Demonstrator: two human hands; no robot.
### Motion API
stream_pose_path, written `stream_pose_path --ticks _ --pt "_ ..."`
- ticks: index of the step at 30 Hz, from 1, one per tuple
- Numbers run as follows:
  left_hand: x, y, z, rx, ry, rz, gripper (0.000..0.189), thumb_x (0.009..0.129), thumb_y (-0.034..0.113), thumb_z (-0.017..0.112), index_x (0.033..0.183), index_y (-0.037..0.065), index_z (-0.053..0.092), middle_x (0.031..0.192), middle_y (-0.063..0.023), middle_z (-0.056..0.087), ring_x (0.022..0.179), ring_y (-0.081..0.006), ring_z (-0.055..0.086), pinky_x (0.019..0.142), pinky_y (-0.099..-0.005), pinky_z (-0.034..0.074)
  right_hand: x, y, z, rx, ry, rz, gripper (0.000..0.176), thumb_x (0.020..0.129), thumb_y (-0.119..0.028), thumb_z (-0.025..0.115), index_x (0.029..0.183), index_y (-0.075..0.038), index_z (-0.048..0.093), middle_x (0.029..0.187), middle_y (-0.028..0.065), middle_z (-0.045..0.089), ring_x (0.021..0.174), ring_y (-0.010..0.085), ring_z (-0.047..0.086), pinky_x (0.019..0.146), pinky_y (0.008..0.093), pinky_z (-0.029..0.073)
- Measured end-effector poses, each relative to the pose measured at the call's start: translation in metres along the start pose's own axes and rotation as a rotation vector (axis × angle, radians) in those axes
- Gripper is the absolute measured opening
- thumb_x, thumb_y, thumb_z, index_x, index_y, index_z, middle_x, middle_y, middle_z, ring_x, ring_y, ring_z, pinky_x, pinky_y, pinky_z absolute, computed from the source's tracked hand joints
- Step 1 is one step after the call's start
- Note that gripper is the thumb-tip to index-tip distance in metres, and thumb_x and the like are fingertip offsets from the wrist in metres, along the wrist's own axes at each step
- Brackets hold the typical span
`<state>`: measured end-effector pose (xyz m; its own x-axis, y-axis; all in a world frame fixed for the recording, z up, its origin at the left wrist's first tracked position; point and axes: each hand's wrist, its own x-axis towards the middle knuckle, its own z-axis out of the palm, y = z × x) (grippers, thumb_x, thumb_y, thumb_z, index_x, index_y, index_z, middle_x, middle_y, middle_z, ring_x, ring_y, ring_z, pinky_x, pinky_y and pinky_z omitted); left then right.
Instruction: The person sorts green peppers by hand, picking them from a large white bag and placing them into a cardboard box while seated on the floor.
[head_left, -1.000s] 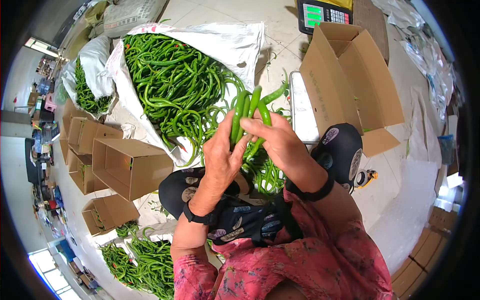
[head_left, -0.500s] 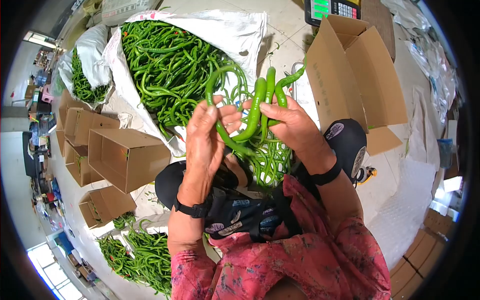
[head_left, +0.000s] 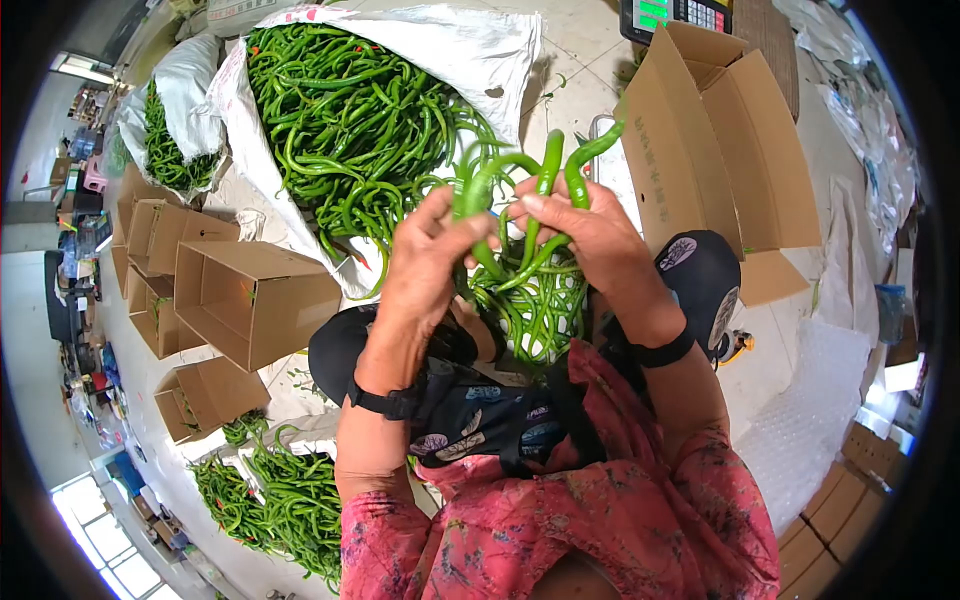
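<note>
Several long green peppers (head_left: 547, 165) stand up from my right hand (head_left: 592, 238), whose thumb and fingers are closed round them. My left hand (head_left: 436, 248) has its fingers closed on green peppers that are smeared by motion, just left of the right hand. Below both hands lies a loose pile of green peppers (head_left: 540, 317), between my knees. Beyond them, a large white sack (head_left: 470, 38) lies open with a heap of green peppers (head_left: 350, 125) spilling toward me.
An open cardboard box (head_left: 690, 150) stands on the right, near a scale (head_left: 672, 14). Several open boxes (head_left: 255, 295) are on the left. More peppers lie in a smaller sack (head_left: 185, 100) and in a heap (head_left: 290, 500) at lower left. Bubble wrap (head_left: 810, 410) lies at right.
My left hand has moved right and closed on peppers; half a second ago its fingers were more spread. The peppers between the hands have shifted and bunched together.
</note>
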<state>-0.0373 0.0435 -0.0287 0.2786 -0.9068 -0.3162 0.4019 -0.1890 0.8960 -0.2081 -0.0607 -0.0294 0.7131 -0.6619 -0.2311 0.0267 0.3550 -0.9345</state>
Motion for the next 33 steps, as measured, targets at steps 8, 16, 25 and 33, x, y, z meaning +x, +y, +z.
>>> stream_pose_path --ticks 8,16,25,33 --pt "-0.001 0.005 -0.027 -0.636 -0.163 0.075 0.035 0.098 0.013 0.053 0.128 -0.003 0.048 0.095 -0.011 0.061 0.078 -0.0191 0.06 0.067 -0.0273 0.047 -0.03 -0.022 -0.024 -0.026 -0.002 0.012 0.034 0.09 -0.021 0.062 0.114 0.003 0.059 0.099 0.0106 0.066 0.093 0.0146 0.058 0.085 0.0293 0.045" --pt "-0.007 0.018 -0.01 -0.688 -0.191 0.173 0.037 0.102 0.018 0.045 0.132 -0.004 0.046 0.082 0.0007 0.044 0.067 -0.0089 0.041 0.06 -0.0263 0.03 -0.044 -0.01 -0.021 -0.027 -0.036 0.06 0.029 0.088 -0.016 0.071 0.11 0.002 0.065 0.098 0.0065 0.069 0.092 0.0128 0.064 0.084 0.026 0.049" --pt "-0.008 0.014 -0.019 -0.935 -0.391 0.208 0.039 0.098 0.019 0.049 0.133 0.001 0.045 0.076 0.0019 0.039 0.06 -0.0077 0.039 0.058 -0.0269 0.031 -0.052 -0.002 0.0 -0.097 -0.111 -0.086 0.028 0.089 -0.006 0.068 0.114 0.005 0.063 0.1 0.0111 0.07 0.096 0.0156 0.067 0.088 0.0283 0.052" --pt "-0.006 0.014 -0.013 -0.528 -0.068 0.243 0.03 0.092 0.013 0.062 0.118 0.004 0.053 0.08 -0.0009 0.048 0.065 -0.0099 0.046 0.058 -0.0243 0.037 -0.054 -0.004 0.015 -0.384 -0.198 -0.172 0.032 0.086 0.001 0.063 0.118 0.003 0.062 0.102 0.011 0.07 0.094 0.0163 0.066 0.085 0.0324 0.051"
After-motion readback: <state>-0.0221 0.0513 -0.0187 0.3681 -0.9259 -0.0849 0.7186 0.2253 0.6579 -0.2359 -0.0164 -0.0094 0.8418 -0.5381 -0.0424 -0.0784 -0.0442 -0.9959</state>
